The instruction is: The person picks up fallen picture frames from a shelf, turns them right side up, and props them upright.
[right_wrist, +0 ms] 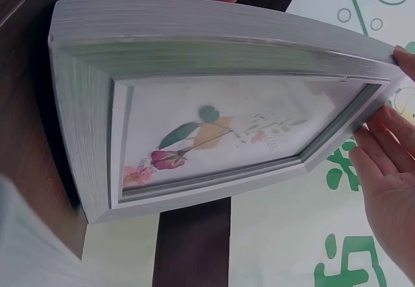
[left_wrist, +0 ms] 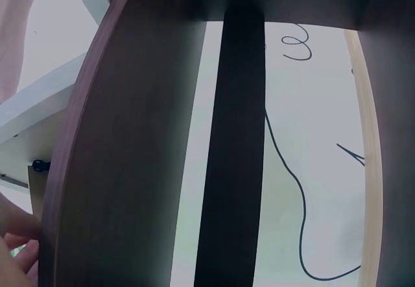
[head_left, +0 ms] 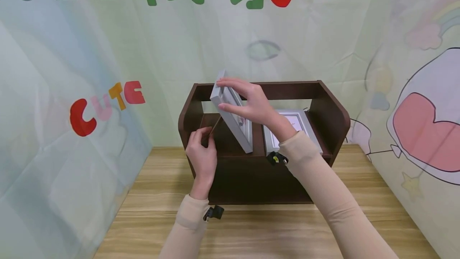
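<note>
A silver-grey picture frame (head_left: 233, 119) stands tilted on the left part of a dark brown shelf (head_left: 258, 181). My right hand (head_left: 249, 101) grips its upper end, thumb on one side and fingers on the other. Dried-flower art (right_wrist: 194, 138) shows behind the frame's front in the right wrist view. Behind the frame, my left hand (head_left: 202, 153) pinches a thin brown support leg (head_left: 216, 124) between thumb and fingers. The left wrist view shows the frame's pale back with a small black fitting (left_wrist: 41, 166), while the shelf's side panel hides part of that hand.
A second silver-grey picture frame (head_left: 303, 121) lies face up on the shelf's right part, partly behind my right wrist. The shelf has raised side panels and a back rail (head_left: 284, 90). It stands on a wood-grain table (head_left: 251, 231), with printed cloth (head_left: 179, 51) behind and beside it.
</note>
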The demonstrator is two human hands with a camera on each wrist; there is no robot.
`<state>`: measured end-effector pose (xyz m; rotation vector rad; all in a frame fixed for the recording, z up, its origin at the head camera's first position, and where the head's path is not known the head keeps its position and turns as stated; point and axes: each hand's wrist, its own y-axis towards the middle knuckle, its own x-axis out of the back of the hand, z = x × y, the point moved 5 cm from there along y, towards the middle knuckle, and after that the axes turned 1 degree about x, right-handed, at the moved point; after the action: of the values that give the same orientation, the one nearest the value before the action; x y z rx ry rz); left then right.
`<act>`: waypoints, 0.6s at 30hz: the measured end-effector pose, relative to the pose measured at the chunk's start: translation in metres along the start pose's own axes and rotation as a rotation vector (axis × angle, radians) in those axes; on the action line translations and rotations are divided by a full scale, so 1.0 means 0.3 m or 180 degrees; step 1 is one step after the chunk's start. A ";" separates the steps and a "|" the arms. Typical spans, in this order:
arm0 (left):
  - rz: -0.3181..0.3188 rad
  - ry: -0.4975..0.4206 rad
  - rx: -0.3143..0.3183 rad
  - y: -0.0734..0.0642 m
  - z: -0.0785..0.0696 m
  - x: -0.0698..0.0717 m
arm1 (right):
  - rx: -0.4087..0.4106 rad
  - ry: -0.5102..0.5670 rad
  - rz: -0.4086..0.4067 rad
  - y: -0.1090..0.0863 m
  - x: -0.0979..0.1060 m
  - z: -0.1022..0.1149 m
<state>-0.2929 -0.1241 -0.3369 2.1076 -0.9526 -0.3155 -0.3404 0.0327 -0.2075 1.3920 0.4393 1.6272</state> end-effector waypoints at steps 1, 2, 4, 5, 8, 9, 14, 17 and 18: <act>0.0000 0.0009 -0.0005 0.000 0.000 0.000 | 0.0003 -0.0015 0.0003 0.000 0.001 0.001; -0.0003 0.0004 -0.0012 0.000 0.001 -0.001 | 0.0002 -0.0029 0.0007 0.001 0.002 0.002; -0.0003 0.0014 -0.0027 0.001 0.000 -0.002 | 0.0008 -0.0054 0.0007 0.001 0.004 0.003; -0.0001 0.0016 -0.0033 0.001 0.000 -0.002 | 0.0011 -0.0059 0.0008 0.002 0.005 0.005; -0.0015 0.0012 -0.0069 0.001 -0.001 -0.002 | 0.0003 -0.0065 0.0024 0.002 0.007 0.007; -0.0012 0.0010 -0.0077 0.001 -0.004 0.000 | 0.0006 -0.0057 0.0026 0.002 0.008 0.008; -0.0042 -0.0041 -0.0174 -0.005 -0.041 0.013 | -0.0188 0.0197 0.0009 -0.004 0.022 -0.004; -0.0080 -0.0125 -0.0231 -0.005 -0.079 0.025 | -0.0488 0.0334 -0.0031 -0.009 0.035 -0.035; -0.0086 -0.0161 -0.0239 -0.004 -0.092 0.028 | -0.0599 0.0365 -0.0045 -0.009 0.040 -0.048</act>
<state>-0.2725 -0.1143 -0.3187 2.0541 -0.9281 -0.4139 -0.3515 0.0478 -0.2070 1.1579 0.3514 1.6962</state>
